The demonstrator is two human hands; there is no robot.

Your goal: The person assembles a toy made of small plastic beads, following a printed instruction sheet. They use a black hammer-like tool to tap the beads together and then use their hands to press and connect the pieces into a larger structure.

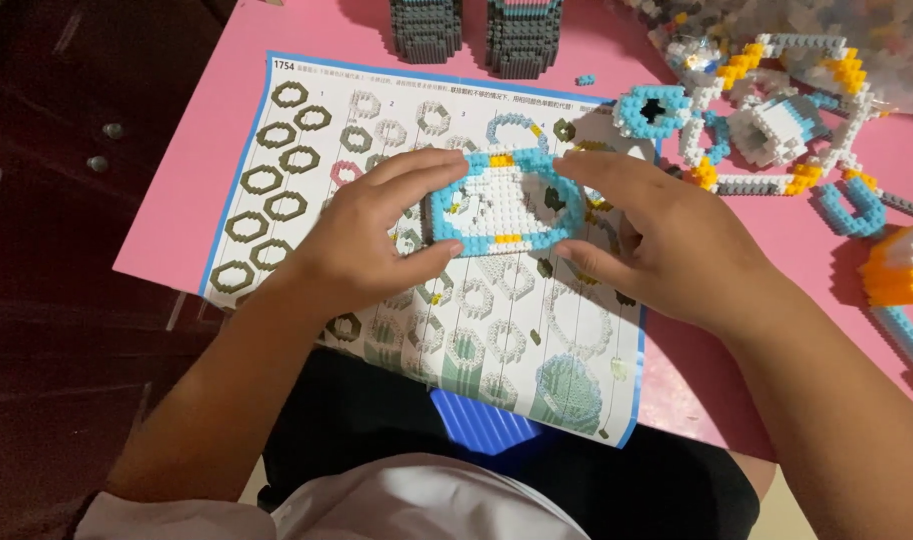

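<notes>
Both hands, left [362, 235] and right [657, 235], pinch the blue-rimmed brick panel [502, 205] over the instruction sheet [277, 150]; squeezing unevenly could snap its thin edge apart.

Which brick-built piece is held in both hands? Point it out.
The flat oval panel, white inside with a light-blue rim and yellow spots, gripped by the left hand and right hand above the instruction sheet. The other pieces lie untouched.

a flat oval plate of tiny building bricks [502, 205] lies level over the printed instruction sheet, near its upper middle. its centre is white, ringed by a light blue border with short yellow patches on the top and bottom edges. fingers grip its left and right ends, covering both.
</notes>
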